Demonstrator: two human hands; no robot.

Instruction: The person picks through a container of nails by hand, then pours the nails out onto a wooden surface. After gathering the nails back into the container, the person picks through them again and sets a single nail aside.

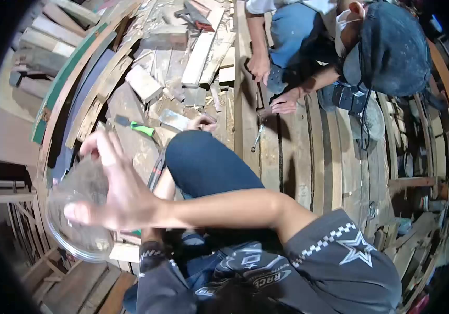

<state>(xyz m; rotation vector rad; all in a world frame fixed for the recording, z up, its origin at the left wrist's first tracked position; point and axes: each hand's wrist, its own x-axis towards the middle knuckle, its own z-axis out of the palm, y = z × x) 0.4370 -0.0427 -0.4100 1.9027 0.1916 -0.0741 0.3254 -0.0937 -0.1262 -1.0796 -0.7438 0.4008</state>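
My right hand point(125, 196) reaches across to the left and is closed around a clear see-through container point(86, 235), tilted, with its round rim toward the lower left. The thumb lies on its near side and the fingers on its far side. My left sleeve and part of the forearm show below, behind the right arm. Beyond my knee, what looks like my left hand point(203, 123) is mostly hidden, beside a flat metal piece point(175, 120). I cannot make out its grip. Nearby lie a green-handled scraper point(142, 129) and a tool with red-and-black handles point(157, 170).
A co-worker in a cap crouches at upper right, one hand point(286, 101) near a wrench point(258, 137) on the slatted planks point(303, 157). Wood offcuts point(143, 83) and a red-marked tool point(202, 25) lie ahead. Stacked boards point(67, 78) edge the left.
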